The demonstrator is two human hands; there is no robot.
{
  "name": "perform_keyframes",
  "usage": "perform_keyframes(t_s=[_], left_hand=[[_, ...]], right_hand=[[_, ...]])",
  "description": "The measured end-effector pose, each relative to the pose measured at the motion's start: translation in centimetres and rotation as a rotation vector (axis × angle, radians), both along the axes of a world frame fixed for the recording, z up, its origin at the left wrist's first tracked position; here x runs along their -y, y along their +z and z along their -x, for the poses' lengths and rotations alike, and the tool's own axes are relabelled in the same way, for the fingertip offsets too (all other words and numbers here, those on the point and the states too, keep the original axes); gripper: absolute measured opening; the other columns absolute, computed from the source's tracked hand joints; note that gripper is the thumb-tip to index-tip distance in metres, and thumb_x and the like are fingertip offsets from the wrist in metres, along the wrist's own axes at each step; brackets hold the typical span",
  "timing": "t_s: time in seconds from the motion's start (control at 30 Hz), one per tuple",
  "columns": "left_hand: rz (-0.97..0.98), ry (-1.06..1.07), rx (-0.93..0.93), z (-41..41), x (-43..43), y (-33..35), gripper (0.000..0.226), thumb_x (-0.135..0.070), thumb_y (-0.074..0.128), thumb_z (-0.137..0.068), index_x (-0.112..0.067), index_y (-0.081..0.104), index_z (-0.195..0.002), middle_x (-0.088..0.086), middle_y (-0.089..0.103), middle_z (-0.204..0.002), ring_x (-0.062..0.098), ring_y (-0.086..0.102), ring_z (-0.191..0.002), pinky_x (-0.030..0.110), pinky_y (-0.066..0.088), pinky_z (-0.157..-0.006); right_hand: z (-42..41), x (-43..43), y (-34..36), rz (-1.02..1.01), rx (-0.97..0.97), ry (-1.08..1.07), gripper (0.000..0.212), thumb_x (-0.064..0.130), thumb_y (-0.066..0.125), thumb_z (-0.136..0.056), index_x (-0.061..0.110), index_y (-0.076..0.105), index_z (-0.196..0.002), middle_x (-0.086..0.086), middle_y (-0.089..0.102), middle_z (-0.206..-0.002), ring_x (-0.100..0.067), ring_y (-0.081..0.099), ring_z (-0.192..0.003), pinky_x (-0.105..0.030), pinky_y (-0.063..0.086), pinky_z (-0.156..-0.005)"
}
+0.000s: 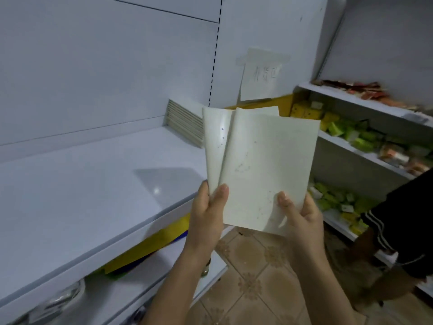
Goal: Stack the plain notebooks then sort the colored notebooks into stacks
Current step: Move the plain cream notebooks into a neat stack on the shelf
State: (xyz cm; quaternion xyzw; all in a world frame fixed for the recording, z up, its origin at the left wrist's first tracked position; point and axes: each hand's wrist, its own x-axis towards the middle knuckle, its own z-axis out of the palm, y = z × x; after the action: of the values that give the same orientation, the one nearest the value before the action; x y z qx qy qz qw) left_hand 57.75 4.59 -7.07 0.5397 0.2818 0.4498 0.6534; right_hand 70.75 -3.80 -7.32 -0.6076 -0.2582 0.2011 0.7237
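Both my hands hold plain off-white notebooks [264, 165] upright in front of me, fanned apart at the top. My left hand [207, 212] grips their lower left corner, thumb on the front cover. My right hand [302, 214] grips the lower right corner, thumb on the front. A stack of plain notebooks [185, 124] lies at the back of the white shelf [93, 184], partly hidden behind the held ones. Yellow notebooks [150, 249] lie on the lower shelf under the white shelf's edge.
A paper note [259, 80] is taped to the white wall panel. Shelves at the right [360, 151] carry green, yellow and orange packages. A person in dark striped shorts [403, 221] stands at the right on the tiled floor [253, 277].
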Motion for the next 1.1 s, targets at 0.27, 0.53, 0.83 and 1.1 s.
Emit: perform_keyframes(t_s=[0.27,0.53,0.83,1.1], left_hand=[[0.015,0.005,0.033,-6.2,-9.4,1.5,0.023,-0.022,0.053,-0.092,-0.015,0.048,-0.113,0.006,0.064,-0.100,0.004,0.065,-0.076,0.019,0.050,-0.058],[-0.260,0.198,-0.153,-9.1,-17.7,3.8,0.012,-0.026,0.048,-0.096,-0.027,0.059,-0.093,-0.019,0.064,-0.077,-0.003,0.059,-0.072,0.012,0.046,-0.059],[-0.333,0.622,-0.424,-12.1,-25.8,4.3,0.034,-0.031,0.047,-0.096,-0.028,0.056,-0.129,-0.014,0.054,-0.135,0.003,0.048,-0.124,0.029,0.040,-0.105],[-0.176,0.621,-0.535,-15.5,-28.9,1.7,0.065,-0.029,0.039,-0.100,-0.029,-0.002,-0.150,-0.017,0.019,-0.154,-0.004,0.025,-0.136,0.023,0.020,-0.115]], right_hand=[[-6.1,-9.8,0.3,-0.070,-0.011,0.007,0.022,0.022,0.058,-0.091,0.030,0.061,-0.111,0.014,0.072,-0.092,-0.006,0.069,-0.082,-0.022,0.055,-0.062],[-11.7,-19.3,1.0,-0.033,0.007,0.128,0.015,0.028,0.057,-0.092,0.033,0.058,-0.106,0.008,0.066,-0.099,-0.014,0.065,-0.093,-0.035,0.056,-0.077],[-18.4,-31.6,3.9,0.030,0.224,0.531,0.009,0.020,0.060,-0.092,0.027,0.063,-0.096,0.021,0.070,-0.086,0.004,0.066,-0.079,-0.013,0.050,-0.055],[-22.1,-38.6,3.2,0.200,0.484,0.709,0.006,0.028,0.060,-0.091,0.023,0.063,-0.090,0.006,0.068,-0.084,-0.015,0.064,-0.078,-0.033,0.051,-0.063]])
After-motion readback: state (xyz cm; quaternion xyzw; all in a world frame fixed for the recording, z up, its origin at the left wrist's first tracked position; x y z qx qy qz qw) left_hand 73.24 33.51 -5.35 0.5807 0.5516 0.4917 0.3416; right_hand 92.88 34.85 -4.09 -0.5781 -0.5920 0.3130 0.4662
